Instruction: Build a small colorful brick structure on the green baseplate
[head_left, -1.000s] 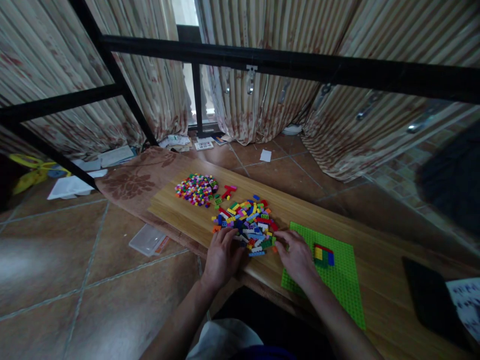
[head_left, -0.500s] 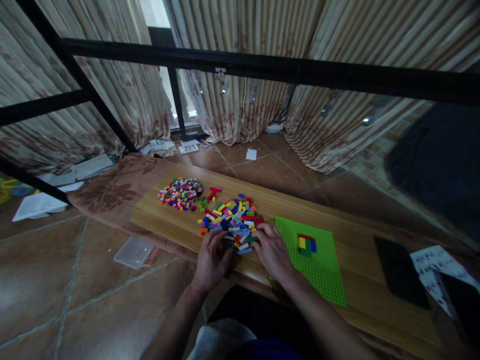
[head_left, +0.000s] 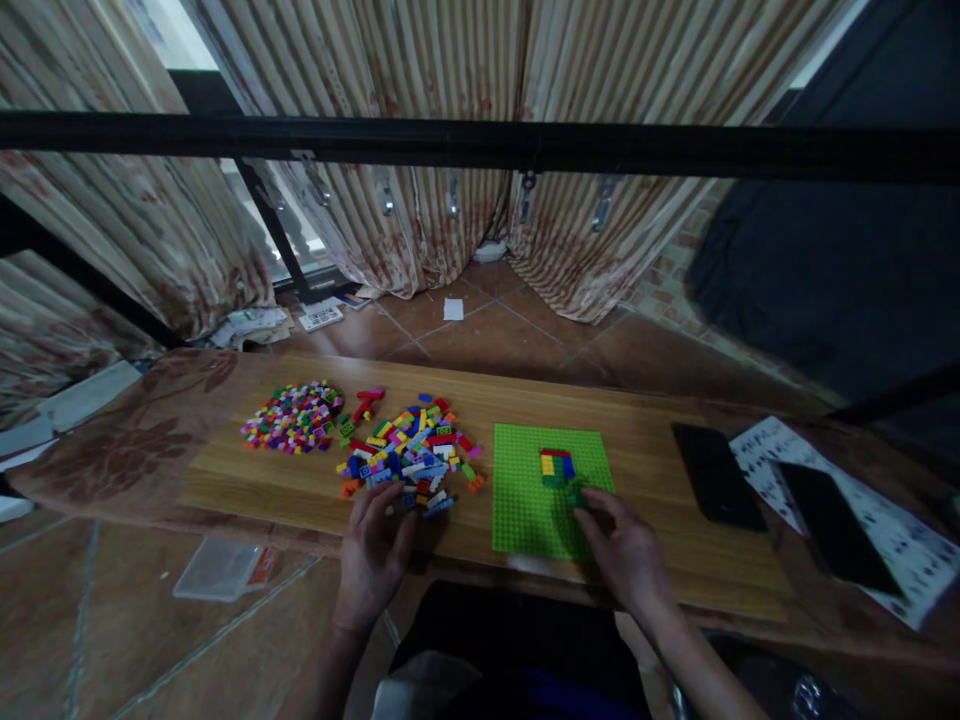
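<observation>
Pinched between the thumb and fingers of my right hand (head_left: pixel 619 530) is a dark green toy brick (head_left: pixel 575 497). It is at the green baseplate (head_left: pixel 525 520), just to the near right of a small built block of red, yellow, blue and green bricks (head_left: pixel 556 467). Whether the held brick touches the plate I cannot tell. My left hand (head_left: pixel 375 540) rests at the near edge of a mixed brick pile (head_left: pixel 416 450), thumb and fingers apart, with no brick visible in its grasp.
A heap of tiny colourful pieces (head_left: pixel 292 417) lies at the left of the wooden board (head_left: pixel 465 385). Right of the plate are a black tablet-like slab (head_left: pixel 716 475), a printed sheet (head_left: pixel 780 450) and a dark phone-like device (head_left: pixel 836 525). A clear plastic lid (head_left: pixel 217 570) lies on the floor.
My right hand has left the brick pile and moved right over the baseplate, carrying the green brick. My left hand stays by the pile. The view has turned to the right.
</observation>
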